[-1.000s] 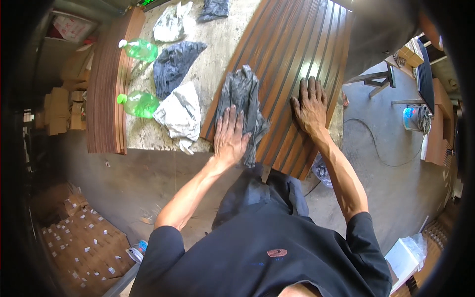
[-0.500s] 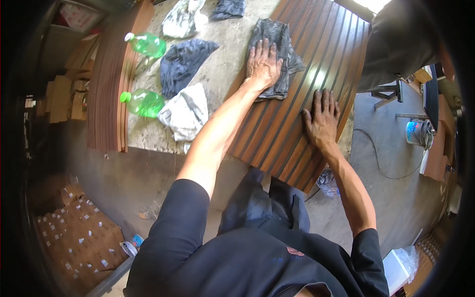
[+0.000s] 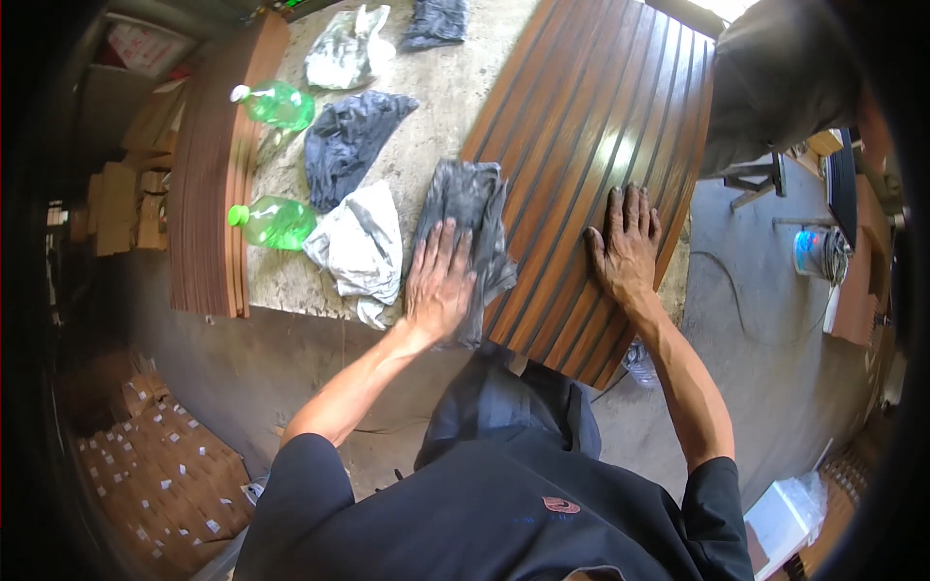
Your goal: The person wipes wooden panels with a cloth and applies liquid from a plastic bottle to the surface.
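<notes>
A slatted brown wooden panel (image 3: 572, 194) with dark grooves lies across the worktable (image 3: 455, 116). My left hand (image 3: 441, 281) rests flat, fingers stretched out, on a dark grey rag (image 3: 463, 198) at the panel's near left edge. The rag lies partly over the slats and partly beyond them. My right hand (image 3: 627, 247), smudged dark on the fingers, is spread flat on the panel near its right edge. Left of the rag is a crumpled white cloth (image 3: 358, 237), with a dark blue cloth (image 3: 351, 145) beyond it.
Two green bottles (image 3: 276, 223) lie along the table's left side, beside a stack of brown boards (image 3: 218, 184). Farther back are another white cloth (image 3: 347, 48) and a dark cloth (image 3: 434, 24). Someone in dark clothing (image 3: 780, 87) stands at the far right. A bucket (image 3: 819, 254) sits on the floor.
My left hand and the dark grey rag have moved toward me and left, from the panel's middle to its near left edge. My right hand stays almost in place.
</notes>
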The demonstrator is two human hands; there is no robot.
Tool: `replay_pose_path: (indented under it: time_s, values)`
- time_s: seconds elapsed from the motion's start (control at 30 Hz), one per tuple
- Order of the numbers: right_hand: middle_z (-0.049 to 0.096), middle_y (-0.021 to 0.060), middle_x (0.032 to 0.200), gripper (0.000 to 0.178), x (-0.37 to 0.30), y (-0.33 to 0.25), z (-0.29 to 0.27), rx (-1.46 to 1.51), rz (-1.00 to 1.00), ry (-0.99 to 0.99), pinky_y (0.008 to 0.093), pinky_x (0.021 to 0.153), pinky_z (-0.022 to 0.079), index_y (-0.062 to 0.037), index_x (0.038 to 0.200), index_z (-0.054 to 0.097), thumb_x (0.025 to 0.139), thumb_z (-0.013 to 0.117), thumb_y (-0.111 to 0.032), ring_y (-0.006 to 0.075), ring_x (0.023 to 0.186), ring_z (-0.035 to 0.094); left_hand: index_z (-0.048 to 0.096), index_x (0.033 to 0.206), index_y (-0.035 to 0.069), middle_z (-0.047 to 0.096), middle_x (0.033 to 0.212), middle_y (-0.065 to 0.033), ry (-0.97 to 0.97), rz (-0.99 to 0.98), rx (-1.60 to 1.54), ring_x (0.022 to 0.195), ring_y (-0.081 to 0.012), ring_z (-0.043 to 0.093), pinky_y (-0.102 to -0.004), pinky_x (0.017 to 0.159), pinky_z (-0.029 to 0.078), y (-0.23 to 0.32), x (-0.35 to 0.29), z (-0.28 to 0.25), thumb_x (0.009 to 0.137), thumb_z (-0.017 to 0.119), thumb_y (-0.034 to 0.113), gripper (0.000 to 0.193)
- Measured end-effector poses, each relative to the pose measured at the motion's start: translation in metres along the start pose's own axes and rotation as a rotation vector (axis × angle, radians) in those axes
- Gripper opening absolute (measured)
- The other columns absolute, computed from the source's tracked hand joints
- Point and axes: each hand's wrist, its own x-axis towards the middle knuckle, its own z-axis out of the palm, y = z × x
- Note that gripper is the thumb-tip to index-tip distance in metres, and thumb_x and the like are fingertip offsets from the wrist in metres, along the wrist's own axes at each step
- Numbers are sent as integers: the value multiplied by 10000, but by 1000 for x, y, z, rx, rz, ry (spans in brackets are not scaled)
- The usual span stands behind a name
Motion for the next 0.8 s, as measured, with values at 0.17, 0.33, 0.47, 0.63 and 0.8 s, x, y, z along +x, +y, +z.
replay_pose_path:
  time_s: [0.17, 0.33, 0.47, 0.63, 0.8]
  values:
    - [294, 273, 1595, 706, -2, -2, -6, -8, -36, 32, 548, 1211, 159, -9, 1546, 324, 1000, 521, -411, 436, 1502, 232, 347, 1551, 40, 206, 1642, -254, 125, 76, 41, 1530, -399, 195, -542, 1237, 170, -16, 153, 34, 1041, 444, 317, 588]
    - [314, 269, 1587, 695, 2, -8, 3, -1, -40, 50, 549, 1204, 170, -9, 1540, 341, 999, 526, -405, 435, 1496, 246, 359, 1559, 113, 207, 1642, -244, 150, 8, 40, 1523, -411, 207, -546, 1253, 100, -27, 294, 59, 1070, 328, 366, 552]
    - [328, 245, 1588, 672, 8, -11, 1, -28, -30, 77, 536, 1205, 183, -15, 1527, 365, 1006, 514, -411, 402, 1500, 256, 441, 1522, 128, 278, 1625, -230, 178, 75, 9, 1508, -395, 266, -546, 1242, 162, -33, 271, 64, 1064, 361, 335, 510]
    - [356, 243, 1571, 655, 3, 3, 5, -19, -18, 105, 524, 1208, 194, -22, 1519, 378, 1001, 518, -398, 393, 1496, 270, 444, 1516, 111, 308, 1620, -206, 179, 209, -5, 1493, -392, 299, -547, 1220, 238, -17, 125, 44, 994, 529, 206, 537]
    - [347, 246, 1575, 667, 1, -2, -1, -7, -33, 129, 527, 1208, 195, -23, 1527, 360, 996, 533, -389, 399, 1496, 267, 403, 1531, 105, 294, 1619, -224, 6, 115, -58, 1491, -418, 292, -570, 1189, 272, -4, -16, -9, 901, 649, 131, 677]
